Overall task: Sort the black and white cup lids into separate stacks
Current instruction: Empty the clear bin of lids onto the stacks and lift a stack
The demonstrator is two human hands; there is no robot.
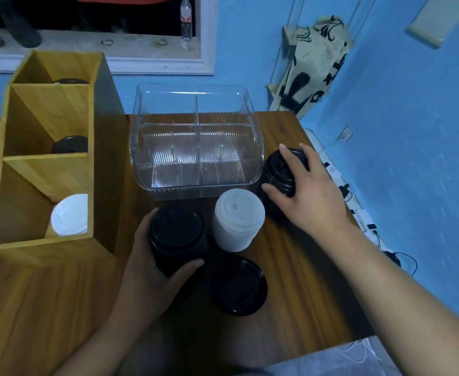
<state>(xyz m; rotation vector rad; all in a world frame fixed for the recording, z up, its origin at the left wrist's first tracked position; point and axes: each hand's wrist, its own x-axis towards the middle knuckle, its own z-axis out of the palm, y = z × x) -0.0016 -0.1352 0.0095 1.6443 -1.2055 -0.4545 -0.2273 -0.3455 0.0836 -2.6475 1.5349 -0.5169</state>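
4 groups of lids sit on the table (290, 280) in front of the clear divided bin (195, 185): a near black stack (176, 232), a white stack (237, 218) just to its right, a far black stack (275, 169) by the bin's right corner, and 1 loose black lid (239, 286) lying flat nearest the person. The left grip (147, 267) wraps the near black stack, fingers round its far left side and thumb pressed on its near side. The right grip (312, 191) is draped over the far black stack, fingers spread across the top and thumb against the side facing the white stack. The wooden rack (46, 175) on the left has 3 compartments, with a black lid in each of the 2 farther ones and a white lid in the nearest. These lids look like thin moulded plastic, so they are probably very light and a little springy, and a hard squeeze would likely bow the rims. Nested stacks tend to lean or slide apart when lifted from the top alone, so the safer hold is low on the sides, thumb opposite fingers, as the left grip has it. The glossy black surfaces may be slippery. The loose lid lies flush with the table and probably needs a fingertip under its rim, or a slide toward the table edge, before it can be pinched.
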